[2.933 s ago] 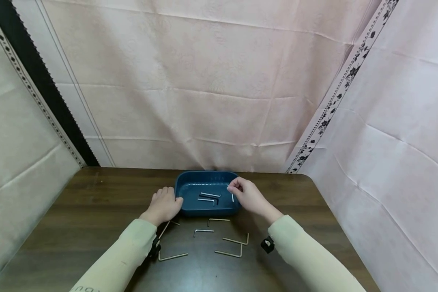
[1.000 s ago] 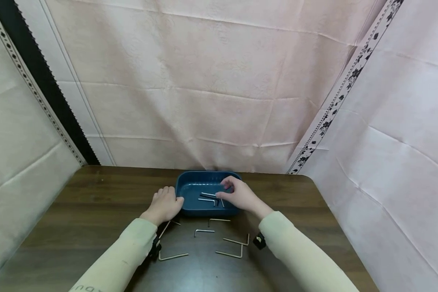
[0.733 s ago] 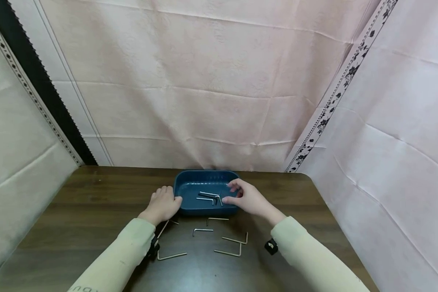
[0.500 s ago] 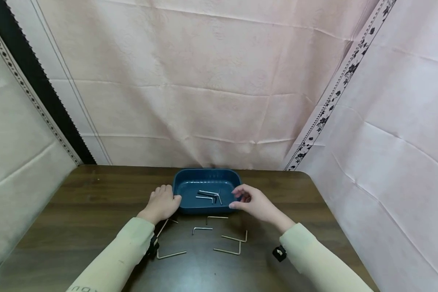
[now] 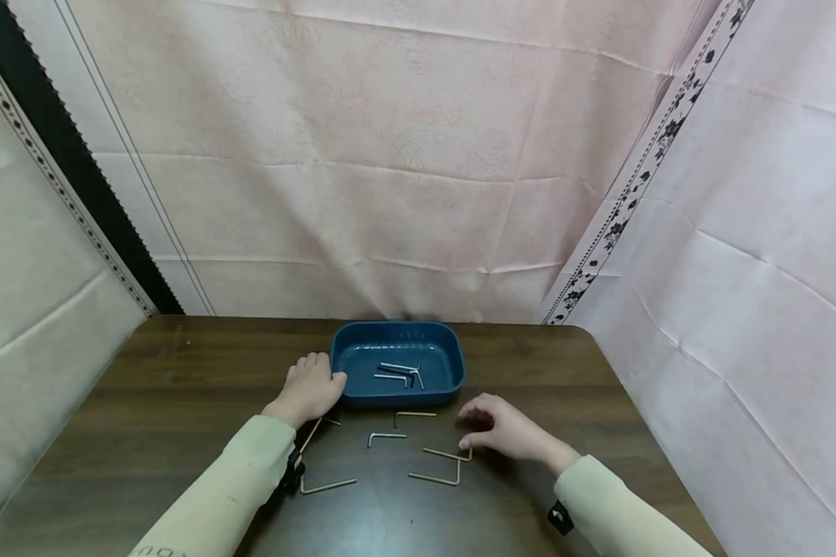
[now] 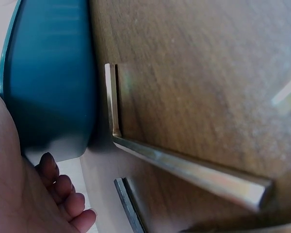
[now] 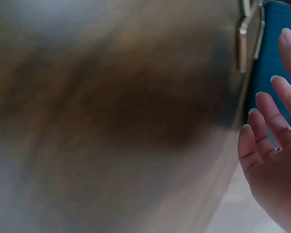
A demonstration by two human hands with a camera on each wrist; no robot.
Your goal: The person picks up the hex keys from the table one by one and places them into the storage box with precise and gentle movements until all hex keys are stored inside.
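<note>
My left hand [image 5: 310,388] holds the left end of a blue tray [image 5: 399,401], its thumb over the rim. Inside the tray lie several L-shaped hex keys, such as a silver hex key [image 5: 390,377] and a dark one partly under the others. My right hand [image 5: 507,430] is over the table to the right of the tray, fingers loosely bent and apart, with nothing visible between them. Its thumb tip is close to a brass-coloured hex key [image 5: 446,453]; whether they touch I cannot tell. Beside my left wrist lies another hex key [image 6: 184,167].
More hex keys lie on the wooden table [image 5: 216,387] in front of the tray: a silver hex key [image 5: 388,435], a brass-coloured hex key [image 5: 416,414], and others nearer. Pale cloth [image 5: 390,193] hangs behind the table and at both sides.
My right hand let go of a hex key in the tray, then moved out to the right and towards me, down over the table. My left hand has stayed at the tray.
</note>
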